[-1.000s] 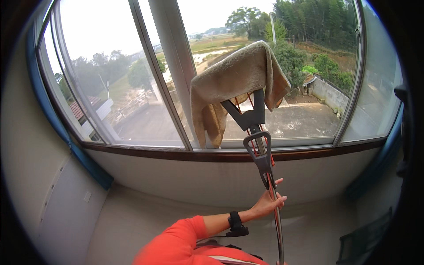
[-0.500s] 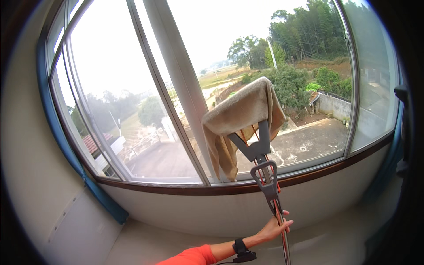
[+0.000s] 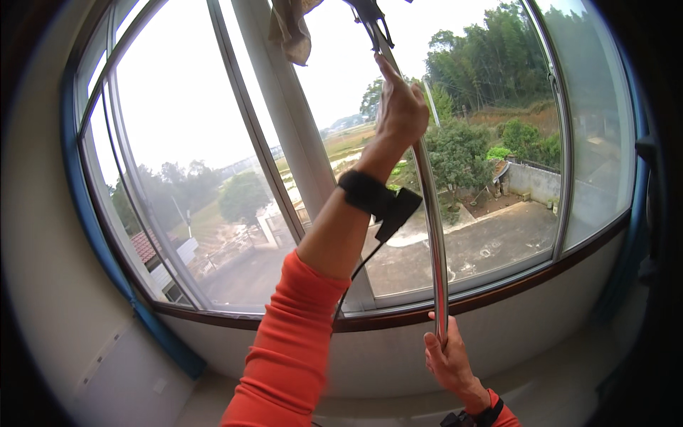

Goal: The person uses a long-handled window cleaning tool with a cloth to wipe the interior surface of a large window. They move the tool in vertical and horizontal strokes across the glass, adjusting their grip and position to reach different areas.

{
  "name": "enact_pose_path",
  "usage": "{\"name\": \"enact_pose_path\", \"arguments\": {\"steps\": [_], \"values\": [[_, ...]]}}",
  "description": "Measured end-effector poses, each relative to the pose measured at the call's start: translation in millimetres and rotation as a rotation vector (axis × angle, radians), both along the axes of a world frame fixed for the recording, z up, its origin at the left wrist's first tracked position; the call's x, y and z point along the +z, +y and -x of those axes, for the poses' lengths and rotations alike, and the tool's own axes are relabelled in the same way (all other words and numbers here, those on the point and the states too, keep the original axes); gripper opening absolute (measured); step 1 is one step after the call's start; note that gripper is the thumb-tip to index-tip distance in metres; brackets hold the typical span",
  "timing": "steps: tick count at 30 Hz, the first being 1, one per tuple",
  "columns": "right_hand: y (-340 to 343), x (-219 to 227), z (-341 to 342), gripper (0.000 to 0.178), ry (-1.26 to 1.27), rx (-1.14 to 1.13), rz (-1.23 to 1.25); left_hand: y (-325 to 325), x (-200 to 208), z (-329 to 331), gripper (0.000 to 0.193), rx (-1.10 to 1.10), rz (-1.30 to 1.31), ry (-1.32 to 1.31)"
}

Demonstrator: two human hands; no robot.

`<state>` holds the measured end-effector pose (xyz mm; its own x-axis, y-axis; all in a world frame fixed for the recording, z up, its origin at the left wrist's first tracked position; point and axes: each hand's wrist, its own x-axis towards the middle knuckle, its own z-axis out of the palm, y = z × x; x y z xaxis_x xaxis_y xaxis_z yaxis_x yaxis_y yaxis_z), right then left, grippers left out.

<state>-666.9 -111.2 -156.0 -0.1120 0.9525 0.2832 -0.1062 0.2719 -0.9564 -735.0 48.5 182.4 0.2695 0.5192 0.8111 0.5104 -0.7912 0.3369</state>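
Left hand (image 3: 400, 107) fingers wrapped high on long shiny metal mop pole (image 3: 432, 213); right hand (image 3: 448, 356) fingers gripping its lower end; beige cloth mop head (image 3: 290, 25) against window glass (image 3: 185, 128).

1. The left hand (image 3: 400, 108) is raised high on an extended arm, fingers curled shut, index finger pointing up.
2. An orange sleeve covers its forearm; a black band wraps the wrist below the hand.
3. The right hand (image 3: 447, 359) sits low, thumb up, fingers closed.
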Motion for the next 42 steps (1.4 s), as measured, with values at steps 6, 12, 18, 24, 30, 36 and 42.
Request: {"name": "enact_pose_path", "arguments": {"steps": [6, 12, 18, 24, 30, 36, 42], "values": [[6, 31, -15, 0.037, 0.507, 0.58, -0.042, 18, 53, 1, 0.088, -0.008, -0.006, 0.014], [-32, -98, -56, 0.038, 0.128, 0.109, 0.022, 14, -122, -18, 0.083, -0.336, -0.053, -0.189], [-117, -227, -100, 0.041, -0.164, -0.12, 0.197, -53, -265, -29, 0.091, -0.461, 0.167, -0.127], [-90, -186, -84, 0.041, -0.15, -0.228, 0.1, -31, -232, -21, 0.091, -0.358, 0.258, -0.156], [-28, -49, -47, 0.037, 0.079, 0.036, 0.167, 3, -65, 5, 0.088, -0.29, 0.062, -0.165], [9, -45, -31, 0.038, 0.036, -0.063, 0.082, 24, -49, 16, 0.076, -0.277, 0.249, -0.22], [-45, -173, -71, 0.036, -0.314, -0.328, 0.18, -3, -226, 3, 0.049, -0.463, 0.391, -0.334]]}}
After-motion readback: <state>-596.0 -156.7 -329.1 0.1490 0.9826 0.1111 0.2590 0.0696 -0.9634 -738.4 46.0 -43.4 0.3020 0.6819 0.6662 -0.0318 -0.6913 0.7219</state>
